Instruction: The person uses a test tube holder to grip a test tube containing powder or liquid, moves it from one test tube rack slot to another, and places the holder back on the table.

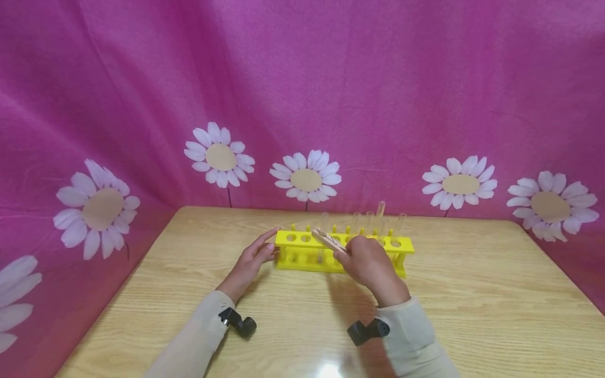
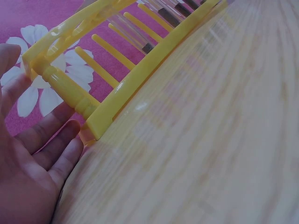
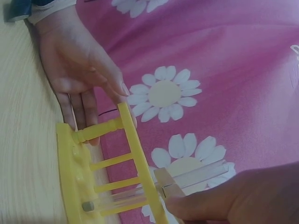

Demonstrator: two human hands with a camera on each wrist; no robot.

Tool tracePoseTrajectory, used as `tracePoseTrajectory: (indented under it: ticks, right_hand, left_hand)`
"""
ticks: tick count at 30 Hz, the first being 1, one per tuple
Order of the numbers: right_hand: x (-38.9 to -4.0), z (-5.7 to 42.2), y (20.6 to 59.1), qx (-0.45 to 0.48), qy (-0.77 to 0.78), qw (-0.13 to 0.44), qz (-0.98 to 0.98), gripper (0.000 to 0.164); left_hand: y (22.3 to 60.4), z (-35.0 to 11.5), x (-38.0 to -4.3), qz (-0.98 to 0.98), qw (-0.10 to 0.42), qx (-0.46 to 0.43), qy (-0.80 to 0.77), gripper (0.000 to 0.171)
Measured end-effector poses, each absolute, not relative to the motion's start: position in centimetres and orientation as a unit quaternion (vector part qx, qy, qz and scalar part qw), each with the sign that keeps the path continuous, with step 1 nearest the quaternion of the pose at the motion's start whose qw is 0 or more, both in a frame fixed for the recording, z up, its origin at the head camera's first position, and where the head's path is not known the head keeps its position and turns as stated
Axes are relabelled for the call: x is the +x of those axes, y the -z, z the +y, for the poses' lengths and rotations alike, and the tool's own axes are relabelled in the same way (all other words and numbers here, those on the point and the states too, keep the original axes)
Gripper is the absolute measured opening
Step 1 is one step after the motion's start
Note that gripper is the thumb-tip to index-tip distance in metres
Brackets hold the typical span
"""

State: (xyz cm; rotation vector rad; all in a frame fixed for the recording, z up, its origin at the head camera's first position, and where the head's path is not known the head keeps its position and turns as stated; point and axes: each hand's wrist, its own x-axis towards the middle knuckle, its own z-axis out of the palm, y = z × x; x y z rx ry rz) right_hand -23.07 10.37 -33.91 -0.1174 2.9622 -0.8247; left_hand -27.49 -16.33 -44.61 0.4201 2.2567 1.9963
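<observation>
A yellow test tube rack point(image 1: 299, 244) stands on the table. My left hand point(image 1: 247, 265) is at its left end, the extended fingers touching the end post point(image 2: 70, 91) in the left wrist view. My right hand point(image 1: 371, 265) grips a wooden test tube holder point(image 1: 326, 239) above the rack's top bar. In the right wrist view the wooden jaws lie against a clear test tube point(image 3: 201, 173), which stands in the rack with something dark at its bottom point(image 3: 88, 206). Whether the jaws clamp the tube cannot be told.
More clear tubes stand in the rack's right half, one taller tube point(image 1: 381, 209) among them. Yellow pegs point(image 1: 334, 229) line the rack's back. The wooden table point(image 1: 472, 294) meets a magenta cloth point(image 1: 378, 105) printed with white flowers.
</observation>
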Motion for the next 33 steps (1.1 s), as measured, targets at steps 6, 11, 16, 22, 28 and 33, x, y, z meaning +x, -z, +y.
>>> tracePoseTrajectory:
  ticks: [6,11,16,22,28,33]
  right_hand:
    - [-23.01,10.30,33.95,-0.043,0.271,0.024,0.961,0.026]
    - [-22.99,10.29,33.99,-0.047,0.273,0.017,0.961,0.026]
    - [-23.06,10.28,34.03,-0.051,0.271,0.010,0.961,0.026]
    - [-23.06,10.21,34.00,-0.043,0.271,0.021,0.961,0.025]
    - [-22.90,10.09,34.12,-0.044,0.272,0.019,0.961,0.024]
    - [-22.91,10.05,34.27,-0.053,0.266,0.005,0.962,0.026]
  left_hand:
    - [44.74,-16.28,-27.57,0.738,0.042,0.140,-0.659,0.049]
    - [44.59,-16.23,-27.44,0.740,0.042,0.142,-0.656,0.049]
    - [44.63,-16.28,-27.65,0.745,0.040,0.144,-0.650,0.048]
    - [44.65,-16.21,-27.62,0.747,0.035,0.137,-0.650,0.047]
    - [44.70,-16.17,-27.39,0.746,0.037,0.140,-0.651,0.048]
    - [44.74,-16.22,-27.33,0.744,0.038,0.141,-0.652,0.046]
